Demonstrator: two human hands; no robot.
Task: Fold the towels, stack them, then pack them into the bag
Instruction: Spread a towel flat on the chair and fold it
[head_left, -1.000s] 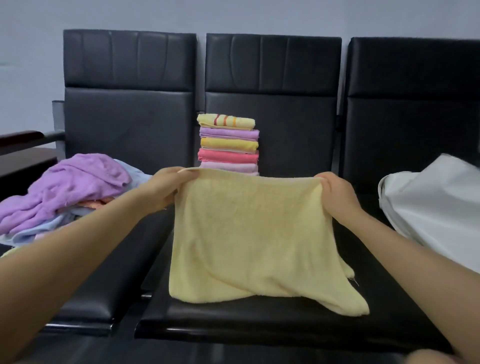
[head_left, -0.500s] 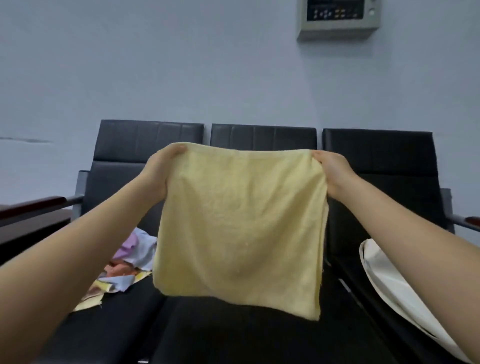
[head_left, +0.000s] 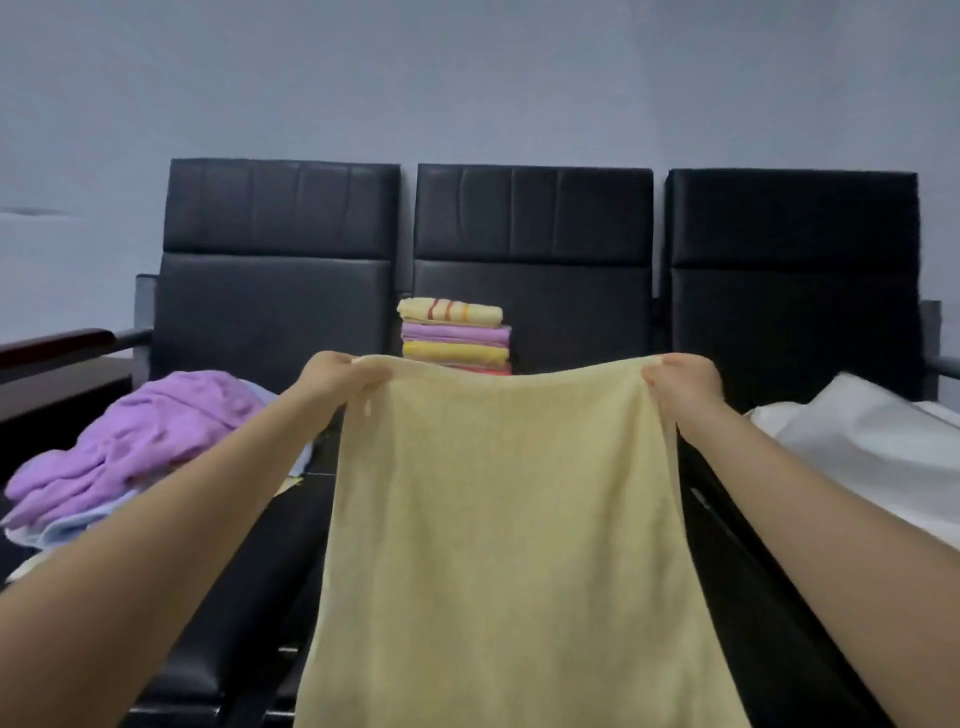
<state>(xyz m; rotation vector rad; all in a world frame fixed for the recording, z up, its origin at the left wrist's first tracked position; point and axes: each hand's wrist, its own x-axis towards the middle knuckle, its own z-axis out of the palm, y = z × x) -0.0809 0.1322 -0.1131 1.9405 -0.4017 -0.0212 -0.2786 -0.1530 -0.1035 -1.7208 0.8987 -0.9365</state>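
My left hand (head_left: 337, 375) and right hand (head_left: 680, 378) each pinch a top corner of the yellow towel (head_left: 509, 545), hanging spread before the middle seat (head_left: 535, 280). Behind it sits the folded stack (head_left: 453, 332); the white bag (head_left: 872, 447) lies right.

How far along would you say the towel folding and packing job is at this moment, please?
Partly done. A stack of folded towels sits on the middle black seat. In hand: the left hand and right hand each pinch a top corner of an unfolded yellow towel. Left: that towel, the loose pile topped by a purple towel, then packing everything into the white bag.
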